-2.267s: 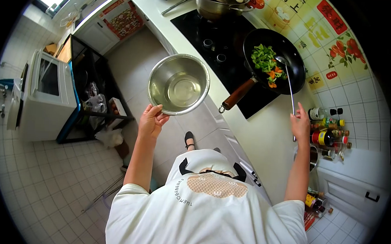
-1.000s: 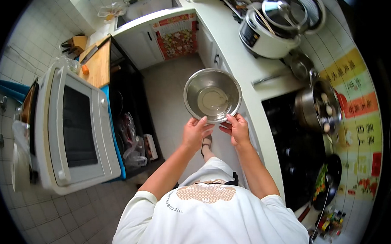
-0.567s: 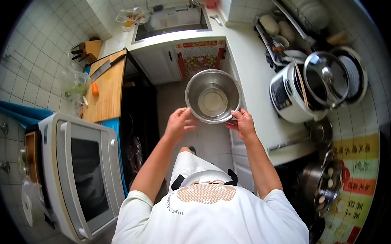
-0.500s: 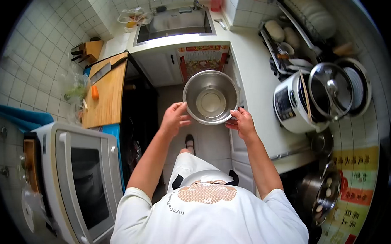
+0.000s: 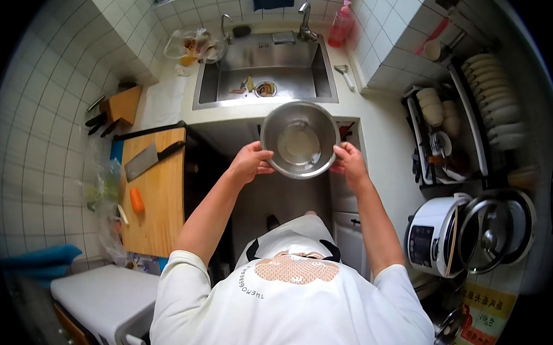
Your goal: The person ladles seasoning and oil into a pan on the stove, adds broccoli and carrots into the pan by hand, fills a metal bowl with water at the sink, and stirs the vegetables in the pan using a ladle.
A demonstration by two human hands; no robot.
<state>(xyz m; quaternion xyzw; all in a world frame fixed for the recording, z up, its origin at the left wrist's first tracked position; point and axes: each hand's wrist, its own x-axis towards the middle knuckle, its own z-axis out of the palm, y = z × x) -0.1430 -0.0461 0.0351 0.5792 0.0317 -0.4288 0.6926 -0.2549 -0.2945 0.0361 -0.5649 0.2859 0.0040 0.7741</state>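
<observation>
A round stainless steel basin (image 5: pixel 299 142) is held out in front of me, just short of the sink's front edge. My left hand (image 5: pixel 252 162) grips its rim on the left, and my right hand (image 5: pixel 349 164) has the rim on the right. Something pale, perhaps a little liquid, shows at the basin's bottom; I cannot tell what. Beyond it lies the steel sink (image 5: pixel 206 86), with vegetable peelings (image 5: pixel 249 85) beside and around the drain.
To the left, a cutting board (image 5: pixel 164 211) bears a cleaver (image 5: pixel 147 161) and a carrot (image 5: pixel 137 201). A peeler (image 5: pixel 345 77) and a pink soap bottle (image 5: pixel 341 26) stand right of the sink. A rice cooker (image 5: pixel 431 235) and dish rack (image 5: pixel 451 131) line the right counter.
I have moved forward with the basin, closer to the sink. My left hand, loosely at the rim before, now grips it. Peelings in the sink have come into view.
</observation>
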